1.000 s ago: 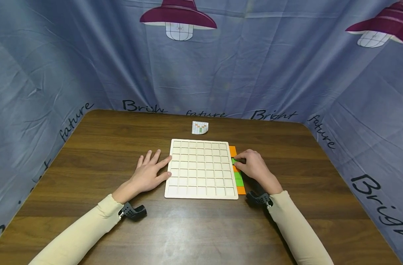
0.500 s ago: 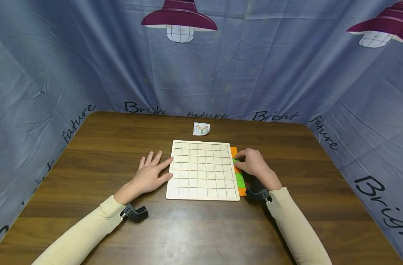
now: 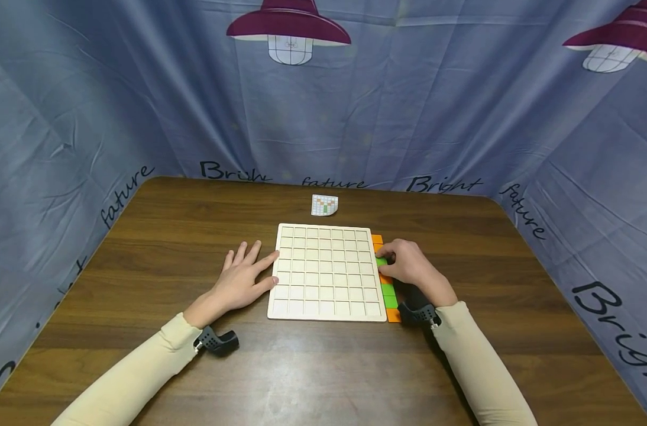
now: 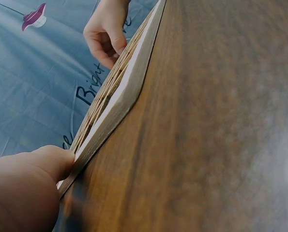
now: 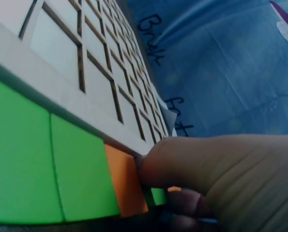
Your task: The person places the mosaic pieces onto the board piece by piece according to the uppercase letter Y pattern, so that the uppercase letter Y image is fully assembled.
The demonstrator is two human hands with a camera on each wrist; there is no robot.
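Note:
A pale wooden grid board (image 3: 325,267) with square recesses lies flat at the middle of the table. My left hand (image 3: 237,285) is spread on the tabletop, its thumb and index fingertips touching the board's left edge. Along the right edge runs a column of orange and green square tiles. Thumb and index finger of my right hand (image 3: 410,264) are curled and pinch a green tile (image 3: 381,261) in that column. Nearer to me are two green tiles (image 5: 81,169) and an orange tile (image 3: 394,315) at the near end. The right hand's other fingers are mostly hidden.
A small paper card (image 3: 324,205) with a coloured grid pattern lies behind the board. The brown wooden table (image 3: 313,373) extends on all sides. Blue printed curtains (image 3: 323,130) hang behind it and at both sides.
The tile column has slid a little towards me along the board's right edge, with my right hand at it. The nearest orange tile now reaches the board's near corner. My left hand stays put.

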